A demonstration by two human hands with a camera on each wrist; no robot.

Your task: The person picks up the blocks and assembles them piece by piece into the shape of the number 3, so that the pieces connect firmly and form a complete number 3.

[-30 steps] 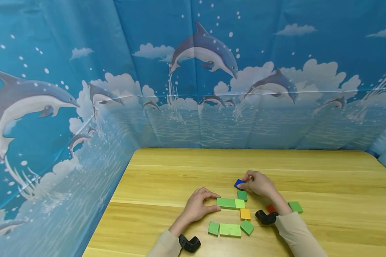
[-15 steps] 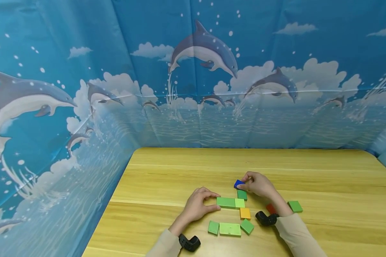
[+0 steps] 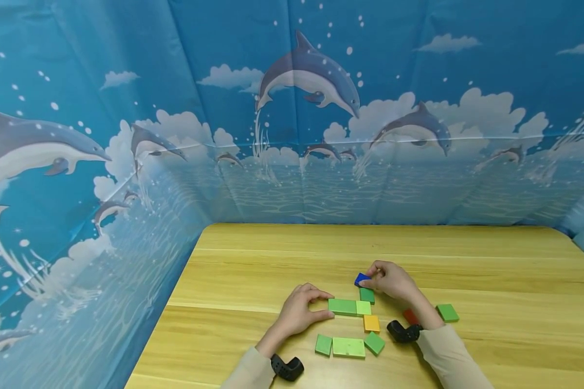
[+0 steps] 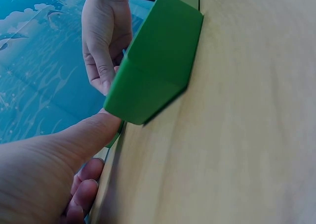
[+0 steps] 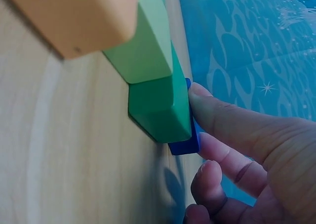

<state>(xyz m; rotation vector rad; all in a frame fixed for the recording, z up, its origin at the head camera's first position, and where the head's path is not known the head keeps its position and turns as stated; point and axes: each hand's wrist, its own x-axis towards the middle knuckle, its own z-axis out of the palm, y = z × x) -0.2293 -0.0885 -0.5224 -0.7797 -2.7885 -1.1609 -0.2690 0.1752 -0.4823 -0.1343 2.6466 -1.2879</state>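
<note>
Between thumb and fingers, my right hand point(image 3: 391, 279) pinches a small blue block point(image 3: 362, 279) at the far end of the block arrangement. Just in front of it sits a dark green block point(image 3: 367, 295); in the right wrist view, the blue block point(image 5: 185, 146) shows behind that one. My left hand point(image 3: 299, 310) holds the left end of a long green block point(image 3: 342, 307), thumb on the near side and index finger on the far side. A light green block point(image 3: 363, 308) adjoins this long block's right end.
Nearer lie an orange block point(image 3: 371, 323), a wide light green block point(image 3: 349, 347), and two green blocks, one left point(image 3: 323, 345) and one turned at the right point(image 3: 375, 343). Beside the right forearm are a red block point(image 3: 410, 316) and another green block point(image 3: 447, 313). A dolphin-print curtain point(image 3: 292, 162) borders the wooden table point(image 3: 253, 254).
</note>
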